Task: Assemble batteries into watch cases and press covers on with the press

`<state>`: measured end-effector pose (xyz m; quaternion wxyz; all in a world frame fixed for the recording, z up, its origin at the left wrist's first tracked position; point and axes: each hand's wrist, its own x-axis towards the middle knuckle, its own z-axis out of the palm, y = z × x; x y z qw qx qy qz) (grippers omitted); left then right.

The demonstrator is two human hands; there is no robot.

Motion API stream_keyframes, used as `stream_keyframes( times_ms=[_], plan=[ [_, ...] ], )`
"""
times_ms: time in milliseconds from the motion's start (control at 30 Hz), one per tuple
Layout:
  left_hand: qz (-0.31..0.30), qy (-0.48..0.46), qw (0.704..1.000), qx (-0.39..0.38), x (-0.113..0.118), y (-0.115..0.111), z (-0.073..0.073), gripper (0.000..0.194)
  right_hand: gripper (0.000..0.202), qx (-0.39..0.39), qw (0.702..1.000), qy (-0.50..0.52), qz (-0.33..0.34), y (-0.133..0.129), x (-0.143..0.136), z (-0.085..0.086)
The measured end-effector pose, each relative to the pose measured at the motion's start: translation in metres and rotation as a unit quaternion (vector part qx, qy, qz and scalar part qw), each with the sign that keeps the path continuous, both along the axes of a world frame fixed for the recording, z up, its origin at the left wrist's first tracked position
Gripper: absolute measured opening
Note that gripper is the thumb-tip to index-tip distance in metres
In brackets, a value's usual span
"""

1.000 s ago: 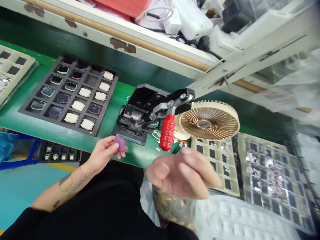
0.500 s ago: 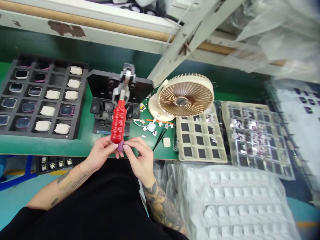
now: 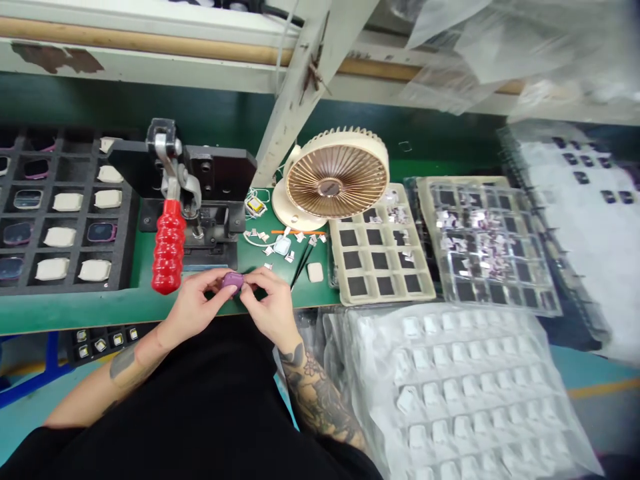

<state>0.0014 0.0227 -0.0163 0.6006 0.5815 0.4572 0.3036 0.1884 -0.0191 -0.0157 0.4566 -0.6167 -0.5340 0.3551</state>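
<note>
A small rounded purple watch case (image 3: 232, 283) is held up at the front edge of the green bench, between my two hands. My left hand (image 3: 199, 301) grips its left side, thumb across the face. At its right edge, my right hand (image 3: 270, 305) pinches with thumb and fingertips; whatever else those fingertips may hold is too small to make out. Just behind my left hand stands a black toggle-clamp press (image 3: 213, 220) with a red ribbed handle (image 3: 169, 250) pointing down toward me.
To the left, a black foam tray (image 3: 125, 257) holds watch cases and pale blocks. A cream fan (image 3: 337, 177), tweezers (image 3: 302, 265), small loose parts and a white square piece (image 3: 315, 272) lie rightward. Beyond are compartment trays (image 3: 385, 293) and plastic-covered trays (image 3: 450, 380).
The view has swung to the right, so the bench things appear further left. The purple watch case, earlier mostly behind the red handle, now shows clearly between both hands.
</note>
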Motion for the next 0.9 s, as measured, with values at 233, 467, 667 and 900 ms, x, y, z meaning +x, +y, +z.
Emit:
stream_keyframes(
  times_ms=[233,467,667,900],
  plan=[
    [0.014,0.019,0.998,0.053,0.006,-0.002,-0.018,0.029,0.013,-0.003,0.997,-0.040,-0.060,0.003,-0.010,0.000],
    [0.037,-0.030,0.999,0.019,0.006,0.000,-0.025,0.031,0.019,0.010,0.999,-0.029,-0.030,-0.002,-0.009,0.001],
    [0.039,-0.046,0.998,0.012,0.002,-0.002,-0.023,0.034,0.019,0.038,0.997,-0.058,-0.031,-0.008,-0.006,0.004],
    [0.036,-0.058,0.998,0.003,-0.005,-0.002,-0.030,0.043,0.017,0.063,0.993,-0.091,-0.044,-0.023,0.011,0.023]
  ],
)
